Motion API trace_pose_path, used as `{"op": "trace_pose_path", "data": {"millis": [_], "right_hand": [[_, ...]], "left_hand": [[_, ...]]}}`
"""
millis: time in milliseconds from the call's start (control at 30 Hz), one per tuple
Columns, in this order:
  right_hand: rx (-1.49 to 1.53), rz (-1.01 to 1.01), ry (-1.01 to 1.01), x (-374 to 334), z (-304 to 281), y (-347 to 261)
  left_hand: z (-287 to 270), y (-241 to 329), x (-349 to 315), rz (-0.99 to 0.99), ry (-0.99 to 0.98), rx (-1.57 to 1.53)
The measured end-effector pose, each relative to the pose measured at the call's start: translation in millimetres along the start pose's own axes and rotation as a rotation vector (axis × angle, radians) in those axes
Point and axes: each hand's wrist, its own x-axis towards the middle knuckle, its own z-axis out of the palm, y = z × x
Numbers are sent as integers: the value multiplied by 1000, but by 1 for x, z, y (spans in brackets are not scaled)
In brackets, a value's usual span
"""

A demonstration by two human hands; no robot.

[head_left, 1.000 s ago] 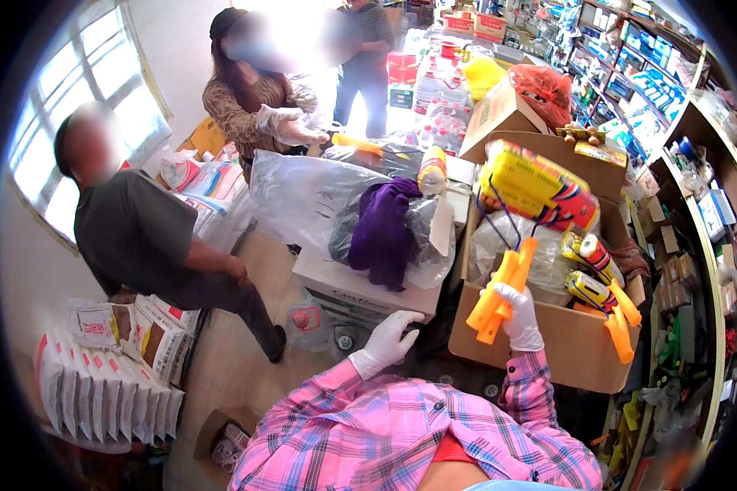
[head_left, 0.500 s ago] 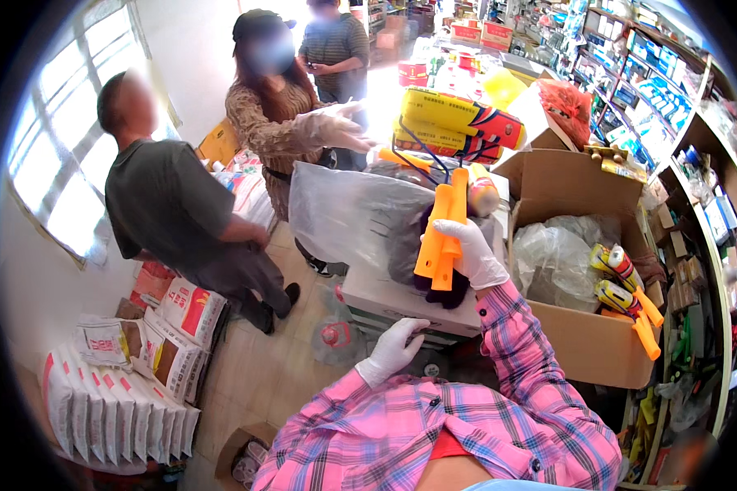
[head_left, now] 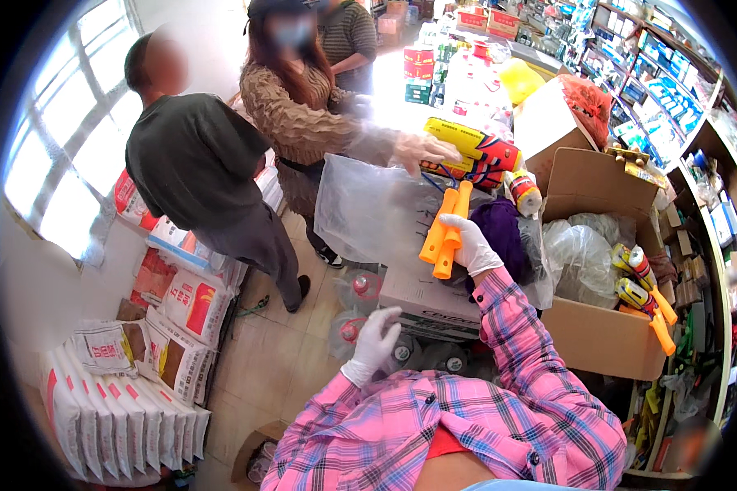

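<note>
Several paint rollers with yellow-and-red wrapped sleeves (head_left: 467,149) are bunched together in front of me. My right hand (head_left: 470,245), in a white glove, is closed round their orange handles (head_left: 448,227). Their sleeve ends point away from me, above a clear plastic bag (head_left: 360,204) and a purple cloth-like bundle (head_left: 499,233). Another person's hand (head_left: 424,152) reaches in from the far left and rests at the sleeves. One more wrapped roller sleeve (head_left: 524,193) shows just right of the bunch. My gloved left hand (head_left: 374,347) hangs by the white carton (head_left: 426,290), fingers loosely bent and apart, holding nothing.
At right stands an open cardboard box (head_left: 602,340) with clear plastic inside and more rollers (head_left: 643,286) at its edge. Crowded shelves (head_left: 712,237) line the right side. Two people stand at left, another farther back. White sacks (head_left: 123,417) are stacked at lower left.
The other person's hand has come forward onto the roller sleeves. The bunch in my right hand sits slightly lower. My left hand's fingers have lifted and spread, and my view has shifted.
</note>
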Motion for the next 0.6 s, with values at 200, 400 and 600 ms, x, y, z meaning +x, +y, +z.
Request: {"op": "trace_pose_path", "data": {"millis": [200, 400, 600], "right_hand": [[130, -17, -17, -4, 5, 2], [226, -121, -38, -16, -5, 16], [-392, -336, -55, -86, 3, 23]], "left_hand": [[5, 19, 80, -78, 169, -391], [47, 43, 153, -72, -102, -485], [51, 48, 146, -187, -114, -719]]}}
